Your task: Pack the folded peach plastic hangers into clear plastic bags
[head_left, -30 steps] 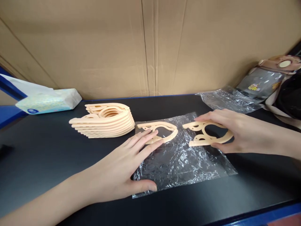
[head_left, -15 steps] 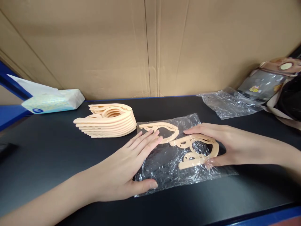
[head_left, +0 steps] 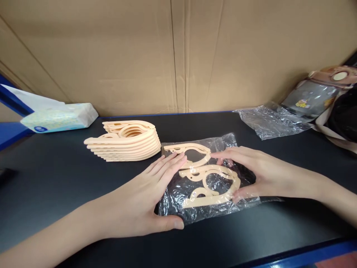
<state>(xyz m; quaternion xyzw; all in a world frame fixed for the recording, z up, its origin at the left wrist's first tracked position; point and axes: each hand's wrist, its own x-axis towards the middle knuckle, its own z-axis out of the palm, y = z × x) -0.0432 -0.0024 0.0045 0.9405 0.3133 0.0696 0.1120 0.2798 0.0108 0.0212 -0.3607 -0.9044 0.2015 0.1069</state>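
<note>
Flat on the table lies a clear plastic bag (head_left: 174,193) with two beige folding clothes hangers inside. The upper hanger (head_left: 205,158) is partly covered by my left fingertips; the lower folding hanger (head_left: 212,201) lies just in front of it. My left hand (head_left: 142,203) rests on the bag's left side, fingers stretched out and thumb apart. At the bag's right end is my right hand (head_left: 259,171), thumb and fingers spread, the thumb beside the lower hanger's curved end and the index fingertip at the upper hanger. Some right fingers are partly hidden.
A stack of several matching folding hangers (head_left: 128,143) stands left of the bag. Behind it is a tissue pack (head_left: 61,117). Another clear bag (head_left: 270,121) lies at the back right, near a water bottle (head_left: 309,96) with a strap. A cardboard wall (head_left: 125,56) closes the back.
The lower hanger has slid left, deeper into the bag, and my right hand has shifted slightly left. My left hand stays on the bag. The view has moved a little.
</note>
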